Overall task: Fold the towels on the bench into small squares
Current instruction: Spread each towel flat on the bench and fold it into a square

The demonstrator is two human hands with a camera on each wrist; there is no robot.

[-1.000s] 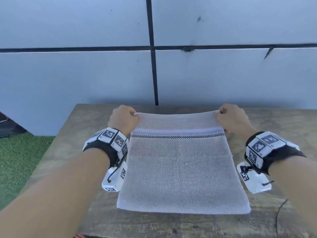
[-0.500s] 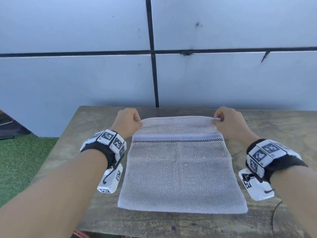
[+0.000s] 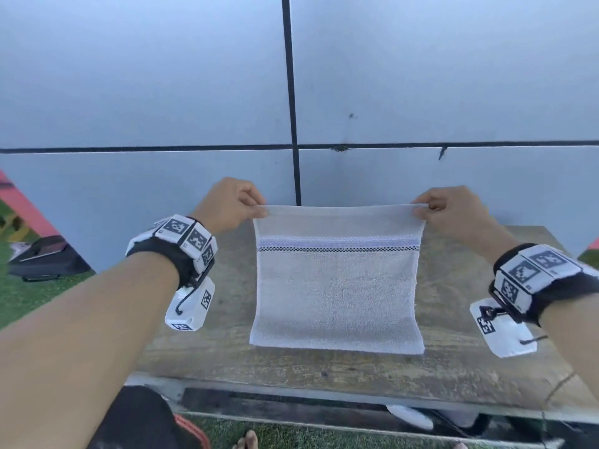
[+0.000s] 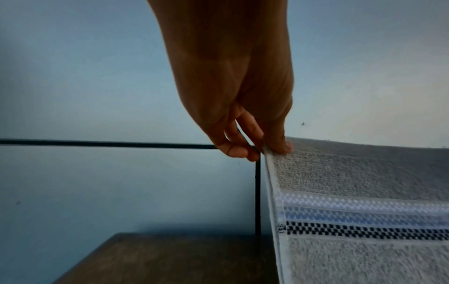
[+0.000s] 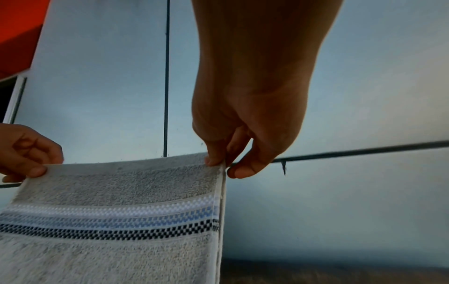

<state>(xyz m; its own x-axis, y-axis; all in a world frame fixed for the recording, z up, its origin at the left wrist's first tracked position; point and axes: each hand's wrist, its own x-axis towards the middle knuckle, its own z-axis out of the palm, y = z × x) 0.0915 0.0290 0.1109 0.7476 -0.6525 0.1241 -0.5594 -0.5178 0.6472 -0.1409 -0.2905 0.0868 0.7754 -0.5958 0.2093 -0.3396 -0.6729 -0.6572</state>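
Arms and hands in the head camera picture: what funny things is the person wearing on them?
Both forearms are bare, with no sleeves. The left wrist wears a black band ringed with white square tiles printed with black pixel patterns, and a white rounded box with a thin black cable hangs under it. The right wrist wears a matching black tiled band and white box.

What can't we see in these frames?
- Far face of the towel: turned away in all views.
- Left hand, right hand fingertips behind the edge: head view, hidden by cloth.
- Bench underneath: covered.
- Other towels: none in frame.
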